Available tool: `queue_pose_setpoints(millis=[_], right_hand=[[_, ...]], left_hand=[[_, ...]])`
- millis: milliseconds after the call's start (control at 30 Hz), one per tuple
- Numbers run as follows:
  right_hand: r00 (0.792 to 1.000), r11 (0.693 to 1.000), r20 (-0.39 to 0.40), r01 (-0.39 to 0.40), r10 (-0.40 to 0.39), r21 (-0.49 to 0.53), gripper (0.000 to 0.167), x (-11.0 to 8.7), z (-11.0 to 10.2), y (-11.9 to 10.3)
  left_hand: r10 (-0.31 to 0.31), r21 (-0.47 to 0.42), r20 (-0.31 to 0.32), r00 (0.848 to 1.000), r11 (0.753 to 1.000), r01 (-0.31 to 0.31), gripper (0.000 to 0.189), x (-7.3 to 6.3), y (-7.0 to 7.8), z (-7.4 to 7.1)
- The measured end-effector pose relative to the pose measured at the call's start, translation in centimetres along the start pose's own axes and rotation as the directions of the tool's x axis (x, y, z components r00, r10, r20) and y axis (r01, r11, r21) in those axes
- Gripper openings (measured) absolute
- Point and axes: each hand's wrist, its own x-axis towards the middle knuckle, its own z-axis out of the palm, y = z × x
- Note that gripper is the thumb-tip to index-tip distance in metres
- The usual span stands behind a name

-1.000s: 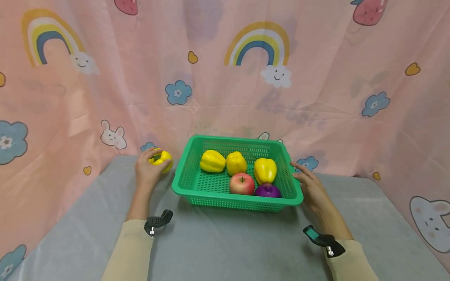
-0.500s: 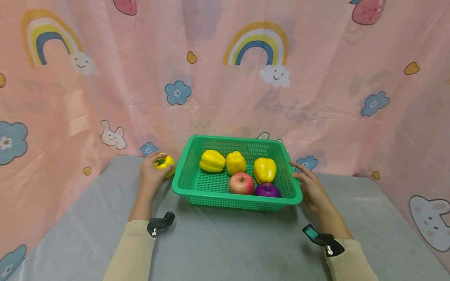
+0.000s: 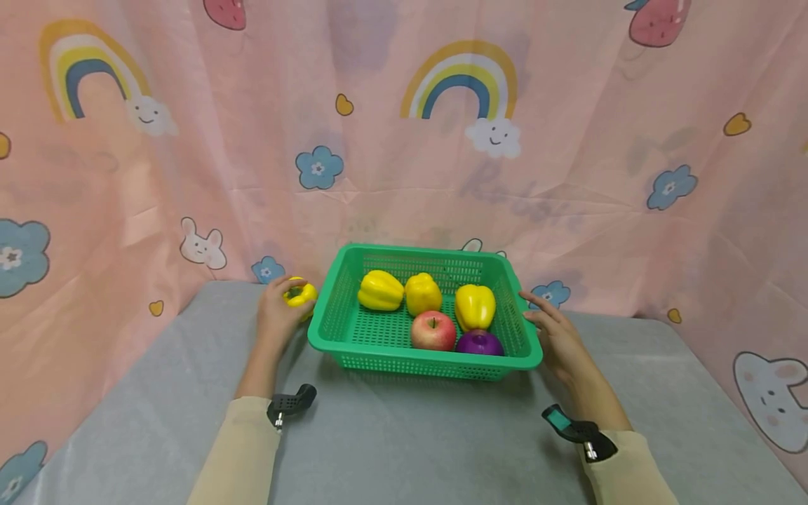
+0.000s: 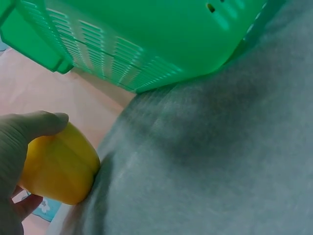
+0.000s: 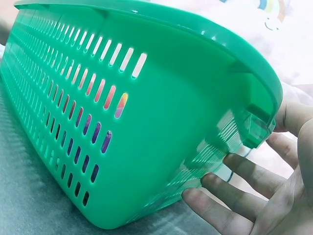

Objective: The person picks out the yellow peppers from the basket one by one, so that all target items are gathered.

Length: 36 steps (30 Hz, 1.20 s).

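Observation:
My left hand (image 3: pixel 275 319) grips a yellow bell pepper (image 3: pixel 306 292) just outside the left end of a green plastic basket (image 3: pixel 404 353). In the left wrist view the thumb lies over the pepper (image 4: pixel 61 164) and the other fingers are partly hidden behind it; its lower side is close to the grey cloth. My right hand (image 3: pixel 564 344) is at the basket's right end, its fingertips (image 5: pixel 193 197) against the slotted wall below the rim. Inside the basket lie three more yellow peppers (image 3: pixel 381 290), a red apple (image 3: pixel 433 331) and a glossy, round purple thing (image 3: pixel 480 342).
The basket stands on a table under grey cloth (image 3: pixel 404 435). Right behind the table hangs a pink curtain (image 3: pixel 391 196) printed with rainbows, flowers and rabbits. Each wrist wears a black camera mount (image 3: pixel 292 402).
My left hand has moved a little to the right with the yellow bell pepper, closer to the basket. The right hand and the basket have stayed in place.

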Motion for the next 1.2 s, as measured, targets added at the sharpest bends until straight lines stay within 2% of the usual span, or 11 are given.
queue_pose_setpoints(millis=[233,700,867,1033,1200], right_hand=[[1.000,1.000,0.005,0.016,-0.016,0.009,0.050,-0.2,-0.3,0.1],[1.000,1.000,0.004,0.006,-0.006,0.027,0.051,-0.3,-0.3,0.1],[1.000,0.999,0.002,0.006,-0.006,0.031,0.053,-0.3,-0.3,0.1],[1.000,1.000,-0.005,-0.001,0.002,0.024,0.054,-0.3,-0.2,0.0],[1.000,1.000,-0.003,-0.011,0.011,0.007,0.056,-0.1,0.1,-0.2]], left_hand=[[0.013,0.053,0.033,0.999,0.998,-0.014,0.043,0.0,0.1,0.2],[0.018,0.016,0.010,1.000,1.000,-0.018,0.044,-0.2,1.4,-0.4],[0.028,0.013,-0.002,1.000,1.000,-0.028,0.042,-0.2,2.5,-1.2],[0.048,0.010,-0.001,0.999,0.999,-0.048,0.041,-0.3,4.3,-2.1],[0.113,0.024,0.007,0.994,0.993,-0.113,0.041,-0.6,6.0,-2.8]])
